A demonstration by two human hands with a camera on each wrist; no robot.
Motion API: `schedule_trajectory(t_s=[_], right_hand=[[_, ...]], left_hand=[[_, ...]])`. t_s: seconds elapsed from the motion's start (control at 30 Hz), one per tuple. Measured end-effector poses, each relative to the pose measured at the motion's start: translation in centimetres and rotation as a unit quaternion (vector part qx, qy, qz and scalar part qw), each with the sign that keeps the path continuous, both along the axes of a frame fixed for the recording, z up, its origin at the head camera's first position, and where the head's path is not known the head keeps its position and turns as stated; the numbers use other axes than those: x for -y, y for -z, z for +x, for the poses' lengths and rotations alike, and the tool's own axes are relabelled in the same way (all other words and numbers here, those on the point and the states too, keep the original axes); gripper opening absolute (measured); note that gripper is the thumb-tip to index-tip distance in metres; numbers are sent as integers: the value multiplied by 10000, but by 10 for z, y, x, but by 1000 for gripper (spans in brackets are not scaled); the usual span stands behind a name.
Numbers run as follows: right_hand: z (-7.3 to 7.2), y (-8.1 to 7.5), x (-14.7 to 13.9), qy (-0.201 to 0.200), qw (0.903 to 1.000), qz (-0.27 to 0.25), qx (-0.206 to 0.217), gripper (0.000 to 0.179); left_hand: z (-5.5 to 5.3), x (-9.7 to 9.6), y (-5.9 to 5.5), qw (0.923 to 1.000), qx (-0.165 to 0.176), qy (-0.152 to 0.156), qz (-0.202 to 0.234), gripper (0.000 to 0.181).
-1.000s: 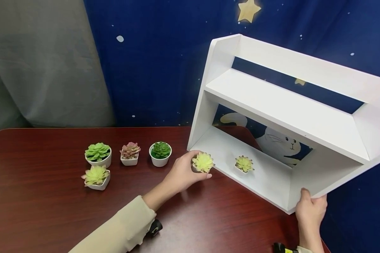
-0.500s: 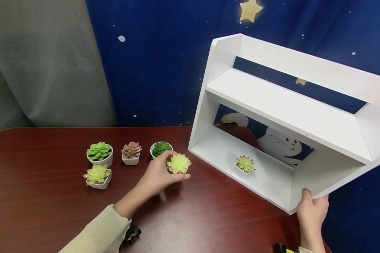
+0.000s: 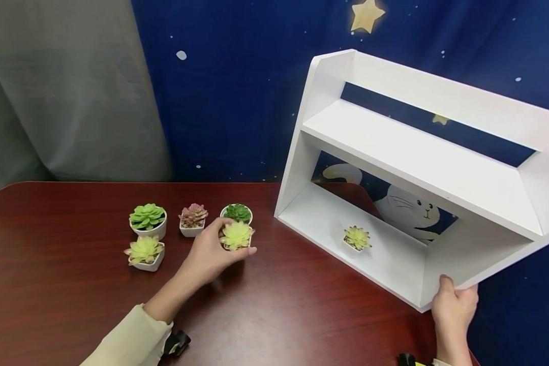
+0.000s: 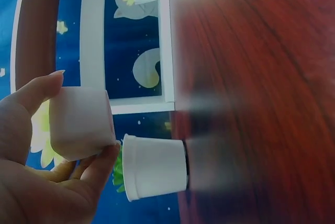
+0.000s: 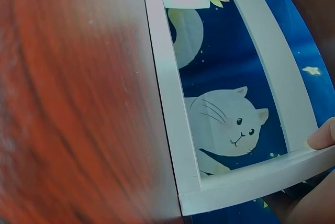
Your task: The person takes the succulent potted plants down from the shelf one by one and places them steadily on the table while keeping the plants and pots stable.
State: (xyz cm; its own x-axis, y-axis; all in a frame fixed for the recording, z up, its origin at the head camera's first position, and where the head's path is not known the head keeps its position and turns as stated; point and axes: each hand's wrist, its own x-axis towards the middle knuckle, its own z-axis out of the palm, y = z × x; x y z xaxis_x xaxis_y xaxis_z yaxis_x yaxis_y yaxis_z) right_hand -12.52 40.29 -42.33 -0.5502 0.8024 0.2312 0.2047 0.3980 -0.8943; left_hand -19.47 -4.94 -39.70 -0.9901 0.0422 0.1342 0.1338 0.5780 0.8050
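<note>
My left hand (image 3: 212, 252) grips a yellow-green potted succulent (image 3: 237, 235) by its white pot (image 4: 81, 122), raised above the table. Just behind it is a dark green succulent in a round white pot (image 4: 156, 167), partly covered in the head view. At the right, my right hand (image 3: 455, 307) holds the lower right side panel of a white two-tier shelf (image 3: 416, 147), thumb on the inner face. Another yellow-green succulent (image 3: 357, 238) stands on the shelf's lower board.
On the table (image 3: 265, 305), to the left, stand a green succulent (image 3: 147, 217), a pinkish one (image 3: 193, 216) and a yellow-green one (image 3: 144, 250). A blue patterned curtain (image 3: 229, 91) hangs behind the table.
My left hand has carried the succulent leftward, from the shelf's front left corner to the front of the dark green plant. The right hand keeps its hold on the shelf.
</note>
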Motion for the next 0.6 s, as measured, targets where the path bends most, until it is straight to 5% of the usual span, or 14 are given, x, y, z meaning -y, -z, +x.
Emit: schedule_trajectory(t_s=[0.23,0.6], right_hand=[[0,1,0,14,10000,-10,-61,26],[-1,0,0,24,10000,-23,4,42]], left_hand=[[6,18,0,9994,16,-272,-199,78],[15,42,7,9970,110,-661,-382,77]])
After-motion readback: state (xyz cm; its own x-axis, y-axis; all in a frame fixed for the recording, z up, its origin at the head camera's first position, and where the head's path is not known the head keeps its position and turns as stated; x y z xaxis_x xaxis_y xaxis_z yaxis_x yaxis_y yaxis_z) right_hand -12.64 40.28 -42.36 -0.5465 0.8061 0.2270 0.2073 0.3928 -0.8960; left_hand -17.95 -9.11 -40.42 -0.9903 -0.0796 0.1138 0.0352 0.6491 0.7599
